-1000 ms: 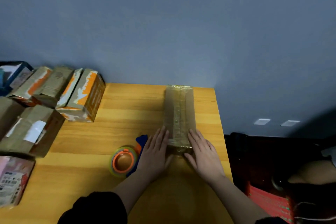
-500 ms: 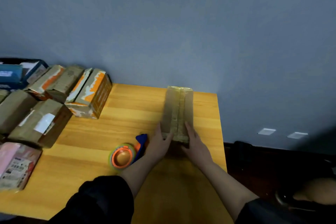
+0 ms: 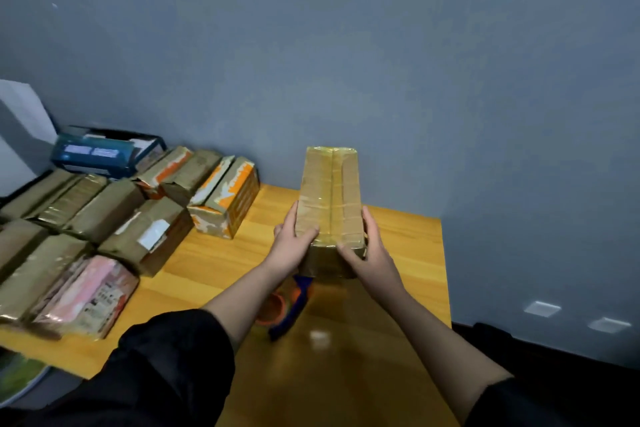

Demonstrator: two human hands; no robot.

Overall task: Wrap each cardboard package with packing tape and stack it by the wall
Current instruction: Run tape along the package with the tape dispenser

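A long tape-wrapped cardboard package (image 3: 330, 191) is held above the wooden table (image 3: 398, 253), its far end raised toward the blue wall. My left hand (image 3: 290, 246) grips its near left side, thumb on top. My right hand (image 3: 369, 253) grips the near right side, thumb over the front corner. An orange and blue tape dispenser (image 3: 287, 302) lies on the table below my left wrist, partly hidden by my forearm.
Several wrapped packages (image 3: 104, 215) lie in rows on the table's left half. An orange and white box (image 3: 228, 198) and a dark blue box (image 3: 100, 154) stand near the wall. The table's right edge drops to a dark floor (image 3: 554, 357).
Both hands slid from pressing the package's near end to gripping its sides, and the package has come up off the table. The camera view has shifted right and closer.
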